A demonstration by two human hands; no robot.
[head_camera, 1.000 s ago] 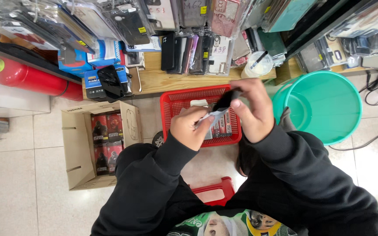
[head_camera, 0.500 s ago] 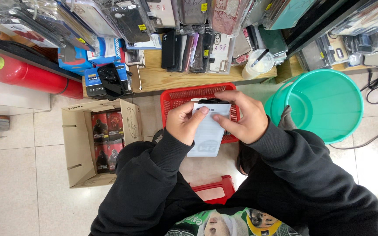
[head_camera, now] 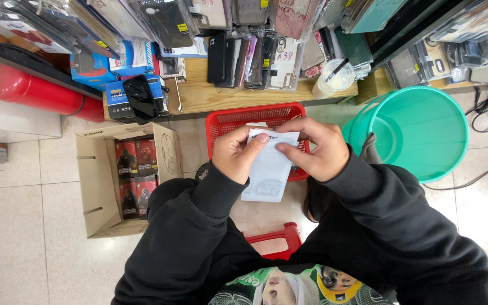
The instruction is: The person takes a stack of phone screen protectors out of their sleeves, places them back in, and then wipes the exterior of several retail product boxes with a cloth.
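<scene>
A thin white packet (head_camera: pixel 266 166) is pinched at its 12 o'clock edge by the left hand (head_camera: pixel 237 153) and right hand (head_camera: pixel 317 148); it looks light and bendy.

Bright, even indoor light – soft shadows, sharp focus, slight wide-angle bending at the edges
</scene>
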